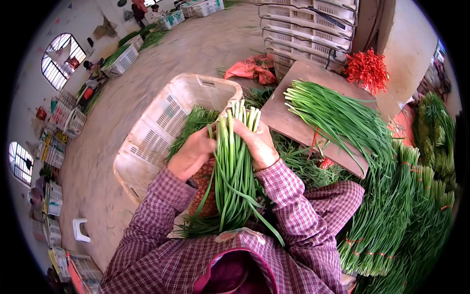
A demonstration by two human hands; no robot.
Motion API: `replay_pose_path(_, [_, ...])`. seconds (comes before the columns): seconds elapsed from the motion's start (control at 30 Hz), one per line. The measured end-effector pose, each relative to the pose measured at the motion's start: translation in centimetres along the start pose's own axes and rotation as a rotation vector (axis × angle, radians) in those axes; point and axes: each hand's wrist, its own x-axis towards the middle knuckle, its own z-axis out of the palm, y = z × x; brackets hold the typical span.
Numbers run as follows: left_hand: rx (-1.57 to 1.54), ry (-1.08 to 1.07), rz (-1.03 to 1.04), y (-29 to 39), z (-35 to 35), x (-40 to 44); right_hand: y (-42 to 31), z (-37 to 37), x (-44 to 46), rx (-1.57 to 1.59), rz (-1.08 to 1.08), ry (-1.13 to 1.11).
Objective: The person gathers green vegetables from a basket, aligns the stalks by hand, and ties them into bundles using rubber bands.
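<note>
A loose bunch of garlic chives (230,171) is upright in front of my chest, pale stem ends up and green leaves hanging towards my lap. My right hand (257,142) is closed around its right side near the top, thumb across the stems. On the other side, my left hand (196,151) has curled fingers against the stems, with one stem standing slightly apart beside its fingertips. More garlic chives (333,108) lie in a pile on a brown board (306,73) to my right.
A white plastic crate (147,132) with loose greens stands ahead to the left. Tied chive bundles (377,225) lie at my right. Red ties (367,71) hang by stacked crates (308,29). A white stool (81,230) is on the floor at left; people and crates are farther back.
</note>
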Motion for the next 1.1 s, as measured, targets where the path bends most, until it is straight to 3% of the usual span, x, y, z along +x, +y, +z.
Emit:
replay_pose_path(0.07, [0.234,0.044,0.098,0.9,2.8,-0.4,0.7,0.8,0.4,-0.103,-0.133,-0.008])
replay_pose_path(0.13, [0.246,0.048,0.129,0.4,3.1,0.0,0.5,1.3,0.3,-0.103,-0.141,-0.025])
replay_pose_path(0.2, [0.102,0.140,0.084,-0.5,2.4,0.4,0.1,1.7,0.1,-0.102,-0.172,0.126])
replay_pose_path(0.33, [0.107,0.286,0.105,-1.4,1.2,0.6,0.4,0.9,0.2,-0.022,-0.157,0.223])
replay_pose_path(0.6, [-0.123,0.344,0.119,-1.0,-1.5,0.7,-2.2,-1.5,-0.1,0.082,-0.044,0.243])
replay_pose_path(0.67, [-0.249,0.379,0.111,-0.1,-3.6,0.3,-4.8,-4.2,-0.2,-0.018,-0.230,0.280])
replay_pose_path(0.73, [-0.362,0.349,0.150,0.8,-6.5,-0.5,-8.9,-6.2,-1.7,-0.277,-0.270,0.469])
replay_pose_path(0.8, [-0.446,0.354,0.174,1.9,-7.5,-1.5,-11.0,-9.1,-1.9,-0.548,-0.497,0.624])
replay_pose_path(0.87, [-0.449,0.327,0.164,2.1,-7.3,-1.5,-11.7,-8.7,-2.6,-0.778,-0.536,0.461])
replay_pose_path(1.0, [-0.471,0.264,0.105,1.4,-4.6,-0.7,-8.1,-1.2,-2.8,-0.696,-0.288,0.178])
replay_pose_path(1.1, [-0.487,0.247,0.071,1.2,-3.4,-0.4,-4.1,0.9,-1.7,-0.679,-0.229,0.010])
